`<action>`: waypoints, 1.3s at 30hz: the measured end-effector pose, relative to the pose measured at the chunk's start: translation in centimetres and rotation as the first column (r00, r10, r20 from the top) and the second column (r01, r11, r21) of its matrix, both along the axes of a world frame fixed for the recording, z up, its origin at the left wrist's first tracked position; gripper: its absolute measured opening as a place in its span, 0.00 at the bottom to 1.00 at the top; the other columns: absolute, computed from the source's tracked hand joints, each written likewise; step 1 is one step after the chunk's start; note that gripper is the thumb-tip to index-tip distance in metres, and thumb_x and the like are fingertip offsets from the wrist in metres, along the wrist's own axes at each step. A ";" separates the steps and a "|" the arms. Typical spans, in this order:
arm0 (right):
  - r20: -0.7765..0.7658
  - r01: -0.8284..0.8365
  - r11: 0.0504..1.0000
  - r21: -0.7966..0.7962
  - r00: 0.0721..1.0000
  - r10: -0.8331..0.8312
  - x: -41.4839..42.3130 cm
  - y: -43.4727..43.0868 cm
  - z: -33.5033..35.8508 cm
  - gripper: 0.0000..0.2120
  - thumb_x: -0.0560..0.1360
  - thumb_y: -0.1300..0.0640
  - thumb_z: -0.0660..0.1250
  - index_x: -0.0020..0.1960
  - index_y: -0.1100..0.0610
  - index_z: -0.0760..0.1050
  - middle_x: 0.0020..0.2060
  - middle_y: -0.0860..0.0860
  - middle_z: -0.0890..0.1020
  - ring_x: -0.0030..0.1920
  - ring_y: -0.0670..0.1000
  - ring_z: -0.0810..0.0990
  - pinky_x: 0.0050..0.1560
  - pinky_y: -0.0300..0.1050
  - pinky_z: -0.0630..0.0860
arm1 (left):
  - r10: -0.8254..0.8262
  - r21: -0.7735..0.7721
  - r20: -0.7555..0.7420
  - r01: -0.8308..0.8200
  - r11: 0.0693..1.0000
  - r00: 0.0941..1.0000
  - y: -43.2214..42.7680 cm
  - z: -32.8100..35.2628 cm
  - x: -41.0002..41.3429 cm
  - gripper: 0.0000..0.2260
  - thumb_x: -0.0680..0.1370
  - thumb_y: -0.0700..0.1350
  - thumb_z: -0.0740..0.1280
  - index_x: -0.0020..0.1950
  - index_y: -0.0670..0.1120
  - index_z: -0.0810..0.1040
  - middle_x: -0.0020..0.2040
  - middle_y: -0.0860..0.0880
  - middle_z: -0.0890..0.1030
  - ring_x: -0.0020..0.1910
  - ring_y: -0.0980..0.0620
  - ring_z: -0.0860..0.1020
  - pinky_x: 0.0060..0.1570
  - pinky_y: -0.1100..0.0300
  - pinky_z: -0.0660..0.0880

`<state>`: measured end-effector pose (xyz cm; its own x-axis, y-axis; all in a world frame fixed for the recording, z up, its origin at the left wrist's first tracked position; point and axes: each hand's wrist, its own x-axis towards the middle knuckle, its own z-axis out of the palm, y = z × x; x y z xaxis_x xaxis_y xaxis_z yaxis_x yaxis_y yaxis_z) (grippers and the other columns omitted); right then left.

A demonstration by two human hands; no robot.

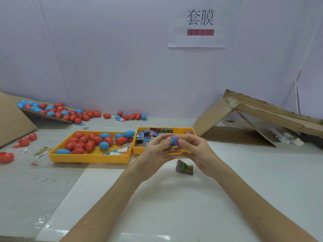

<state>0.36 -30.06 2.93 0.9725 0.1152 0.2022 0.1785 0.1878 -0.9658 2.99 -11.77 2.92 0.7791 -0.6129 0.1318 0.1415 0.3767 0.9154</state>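
Two hands meet above a white surface (227, 189). The left hand (153, 151) and right hand (194, 151) curl their fingers around a blue egg (173, 140) half-covered by a printed sleeve (175, 137), before two yellow trays (90, 158).

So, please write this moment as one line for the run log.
left hand, right hand: both grip blue egg | printed sleeve: on egg, blue end bare | crumpled sleeve: on table

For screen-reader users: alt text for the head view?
Left hand and right hand hold a blue egg in a printed sleeve over a table. Behind, the left tray holds red and blue eggs, the right tray loose sleeves.
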 end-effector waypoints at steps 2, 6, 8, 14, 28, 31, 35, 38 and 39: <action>0.003 0.002 1.000 0.008 1.000 -0.002 0.0 0.0 0.0 0.14 0.71 0.54 0.74 0.53 0.61 0.83 0.47 0.62 0.82 0.50 0.60 0.83 0.48 0.52 0.83 | -0.015 -0.004 0.000 0.015 1.000 1.000 0.1 0.0 0.0 0.18 0.78 0.48 0.68 0.66 0.43 0.76 0.53 0.44 0.83 0.51 0.49 0.83 0.52 0.58 0.80; 0.016 0.009 1.000 0.008 1.000 -0.009 0.0 -0.2 0.0 0.10 0.71 0.56 0.73 0.49 0.60 0.83 0.43 0.56 0.83 0.48 0.57 0.82 0.51 0.53 0.82 | -0.040 0.007 0.006 0.040 0.999 0.999 0.1 0.0 -0.1 0.18 0.80 0.50 0.67 0.67 0.43 0.75 0.54 0.44 0.82 0.51 0.50 0.82 0.53 0.57 0.79; 0.022 0.004 1.000 0.009 1.000 -0.005 0.0 -0.2 -0.1 0.07 0.71 0.57 0.73 0.47 0.58 0.83 0.42 0.54 0.84 0.46 0.55 0.82 0.55 0.55 0.82 | -0.055 0.006 0.007 0.055 0.998 0.998 0.0 0.0 0.0 0.19 0.80 0.50 0.66 0.68 0.43 0.74 0.53 0.45 0.82 0.50 0.50 0.81 0.53 0.57 0.78; 0.023 -0.005 0.999 0.049 1.000 0.004 0.1 -0.3 -0.1 0.02 0.70 0.59 0.73 0.41 0.57 0.82 0.39 0.51 0.83 0.43 0.53 0.80 0.58 0.58 0.78 | -0.095 0.014 0.008 0.095 0.995 0.995 0.0 0.1 -0.1 0.21 0.79 0.53 0.66 0.68 0.45 0.74 0.54 0.46 0.83 0.47 0.52 0.81 0.51 0.57 0.78; 0.041 0.054 0.998 0.024 0.998 -0.055 0.2 -0.2 -0.2 0.12 0.71 0.53 0.72 0.48 0.61 0.81 0.37 0.51 0.81 0.39 0.48 0.79 0.50 0.48 0.78 | -0.078 0.014 0.014 0.078 0.997 0.997 0.0 0.2 -0.3 0.23 0.78 0.56 0.67 0.70 0.46 0.73 0.55 0.47 0.83 0.50 0.52 0.82 0.51 0.58 0.79; 0.049 0.056 0.998 -0.024 0.997 -0.055 0.1 0.2 -0.3 0.19 0.69 0.51 0.74 0.54 0.62 0.79 0.41 0.51 0.84 0.42 0.50 0.83 0.48 0.48 0.81 | -0.058 0.038 0.034 0.057 0.998 0.998 0.0 0.1 -0.2 0.19 0.82 0.54 0.63 0.71 0.48 0.72 0.62 0.47 0.83 0.54 0.50 0.82 0.53 0.57 0.79; 0.067 0.113 0.992 -0.052 0.992 -0.109 0.0 0.2 -0.3 0.16 0.67 0.52 0.77 0.47 0.61 0.79 0.38 0.48 0.83 0.41 0.51 0.82 0.46 0.48 0.81 | -0.008 0.146 0.109 -0.008 0.989 0.994 -0.2 0.2 -0.3 0.20 0.81 0.56 0.61 0.69 0.48 0.73 0.62 0.45 0.83 0.53 0.48 0.82 0.52 0.55 0.77; 0.079 0.128 0.990 -0.059 0.989 -0.124 0.1 0.0 -0.4 0.17 0.65 0.53 0.79 0.46 0.62 0.78 0.40 0.48 0.84 0.43 0.52 0.82 0.45 0.47 0.81 | 0.072 0.172 0.134 -0.095 0.981 0.988 -0.4 0.1 -0.2 0.22 0.78 0.57 0.65 0.67 0.46 0.76 0.56 0.43 0.84 0.48 0.48 0.83 0.46 0.57 0.77; 0.081 0.130 0.989 -0.071 0.989 -0.125 0.1 0.0 -0.5 0.19 0.64 0.52 0.80 0.47 0.62 0.78 0.42 0.49 0.84 0.45 0.54 0.83 0.46 0.49 0.82 | 0.105 0.172 0.156 -0.131 0.976 0.982 -0.4 0.0 -0.1 0.21 0.77 0.56 0.67 0.65 0.46 0.78 0.53 0.44 0.84 0.46 0.49 0.83 0.44 0.58 0.77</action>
